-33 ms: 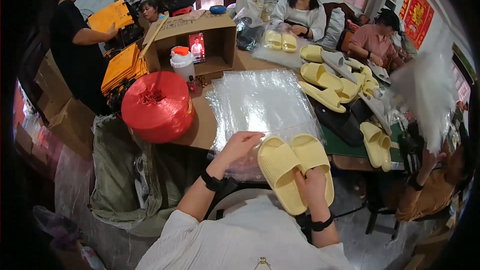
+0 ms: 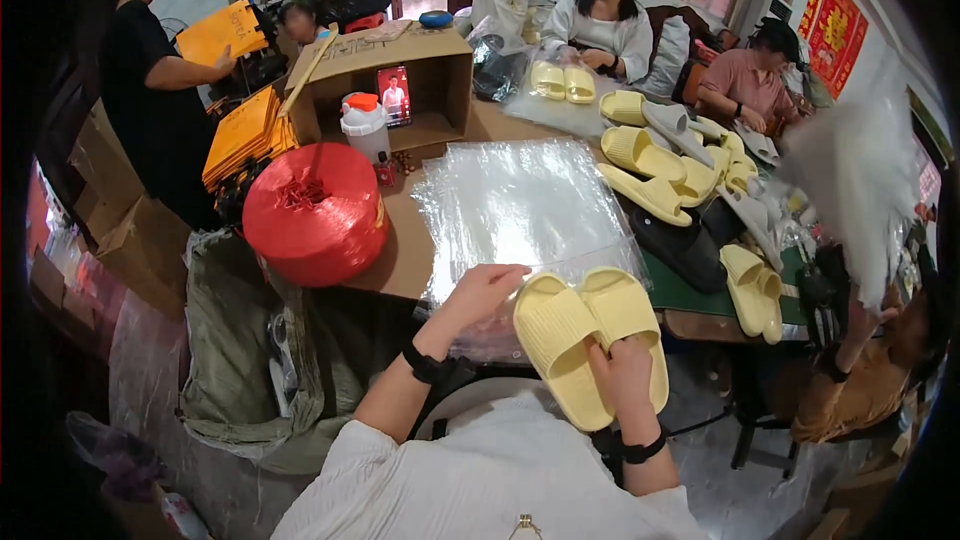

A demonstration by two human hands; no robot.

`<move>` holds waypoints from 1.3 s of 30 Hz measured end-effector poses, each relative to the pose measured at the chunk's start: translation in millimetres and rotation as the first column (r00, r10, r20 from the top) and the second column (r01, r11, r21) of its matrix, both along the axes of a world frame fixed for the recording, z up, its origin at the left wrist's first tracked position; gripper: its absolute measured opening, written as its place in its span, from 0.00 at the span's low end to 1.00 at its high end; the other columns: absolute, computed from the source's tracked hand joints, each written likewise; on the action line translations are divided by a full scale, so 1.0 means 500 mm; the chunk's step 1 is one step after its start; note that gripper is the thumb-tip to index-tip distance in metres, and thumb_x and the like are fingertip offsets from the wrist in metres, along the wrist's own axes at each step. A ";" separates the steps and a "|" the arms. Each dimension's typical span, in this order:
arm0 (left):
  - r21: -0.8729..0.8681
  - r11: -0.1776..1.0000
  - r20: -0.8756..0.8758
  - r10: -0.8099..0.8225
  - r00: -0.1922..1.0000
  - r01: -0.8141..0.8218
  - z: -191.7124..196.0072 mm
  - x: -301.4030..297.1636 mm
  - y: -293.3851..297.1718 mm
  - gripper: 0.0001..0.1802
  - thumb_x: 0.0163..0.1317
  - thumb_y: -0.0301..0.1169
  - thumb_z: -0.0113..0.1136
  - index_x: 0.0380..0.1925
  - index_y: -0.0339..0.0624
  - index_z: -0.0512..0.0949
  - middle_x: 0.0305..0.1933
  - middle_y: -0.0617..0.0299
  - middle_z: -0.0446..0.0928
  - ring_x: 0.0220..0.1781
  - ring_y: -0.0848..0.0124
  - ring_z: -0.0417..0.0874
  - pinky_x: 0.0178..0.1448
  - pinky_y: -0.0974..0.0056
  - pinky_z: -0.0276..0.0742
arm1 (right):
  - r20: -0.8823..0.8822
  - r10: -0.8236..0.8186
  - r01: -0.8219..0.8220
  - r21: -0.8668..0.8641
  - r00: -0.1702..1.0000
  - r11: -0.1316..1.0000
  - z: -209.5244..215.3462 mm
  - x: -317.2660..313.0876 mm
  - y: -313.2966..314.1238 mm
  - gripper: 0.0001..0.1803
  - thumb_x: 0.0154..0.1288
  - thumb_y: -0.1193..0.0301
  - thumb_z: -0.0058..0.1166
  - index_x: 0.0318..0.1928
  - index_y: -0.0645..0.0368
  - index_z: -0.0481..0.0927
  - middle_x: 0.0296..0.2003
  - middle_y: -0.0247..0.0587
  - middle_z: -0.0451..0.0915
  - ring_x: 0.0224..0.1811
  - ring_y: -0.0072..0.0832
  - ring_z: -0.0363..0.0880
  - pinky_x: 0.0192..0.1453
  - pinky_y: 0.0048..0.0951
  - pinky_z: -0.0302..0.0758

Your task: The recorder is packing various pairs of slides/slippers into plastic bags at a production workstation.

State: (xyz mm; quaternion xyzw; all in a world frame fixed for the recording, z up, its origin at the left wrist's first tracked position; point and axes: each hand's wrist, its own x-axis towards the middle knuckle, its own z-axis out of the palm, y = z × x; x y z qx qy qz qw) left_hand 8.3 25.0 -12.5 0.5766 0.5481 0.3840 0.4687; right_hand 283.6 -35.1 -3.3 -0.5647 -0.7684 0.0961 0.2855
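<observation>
A pair of pale yellow slippers (image 2: pixel 553 328) is tilted over the near edge of the table, toes pointing away from me. My right hand (image 2: pixel 627 374) grips the pair, its fingers tucked into the foot opening of the right one. Just beyond the toes lies a stack of clear plastic bags (image 2: pixel 520 195). At the stack's near edge, my left hand (image 2: pixel 483 292) has its fingers closed on the edge of the top bag, close to the left slipper's toe. My left thumb is mostly hidden.
A big red roll of plastic twine (image 2: pixel 310 225) and a white bottle (image 2: pixel 366 128) stand left, beside a cardboard box (image 2: pixel 420 40) holding a phone. Yellow, grey and black slippers (image 2: pixel 640 152) are heaped right. Co-workers sit around; one at right lifts a plastic bag (image 2: pixel 850 190).
The slippers have shifted very slightly left toward my left hand. Both my hands keep their holds.
</observation>
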 end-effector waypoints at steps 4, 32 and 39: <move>0.334 0.936 -0.204 -0.039 0.978 0.108 0.007 0.021 -0.014 0.20 0.74 0.38 0.49 0.57 0.39 0.79 0.62 0.46 0.77 0.61 0.57 0.79 0.65 0.59 0.73 | 0.095 0.120 -0.129 0.095 0.988 0.987 0.041 -0.030 -0.024 0.18 0.62 0.63 0.61 0.23 0.66 0.81 0.26 0.55 0.79 0.28 0.51 0.79 0.32 0.48 0.75; 0.557 0.711 -0.497 -0.129 0.858 0.430 0.140 0.080 -0.126 0.23 0.70 0.28 0.48 0.64 0.43 0.71 0.69 0.54 0.69 0.74 0.51 0.64 0.78 0.48 0.54 | -0.456 0.420 -0.514 -0.101 0.785 0.852 -0.213 -0.213 0.271 0.17 0.66 0.65 0.55 0.51 0.62 0.76 0.46 0.55 0.79 0.51 0.48 0.77 0.56 0.40 0.74; 0.463 0.846 -0.405 -0.064 0.912 0.265 0.103 -0.001 -0.132 0.20 0.67 0.24 0.50 0.57 0.32 0.76 0.66 0.44 0.72 0.71 0.46 0.68 0.73 0.52 0.62 | -0.178 0.624 -0.633 0.009 0.761 0.774 -0.027 -0.130 0.128 0.16 0.63 0.70 0.62 0.50 0.61 0.79 0.44 0.50 0.79 0.50 0.48 0.77 0.57 0.40 0.74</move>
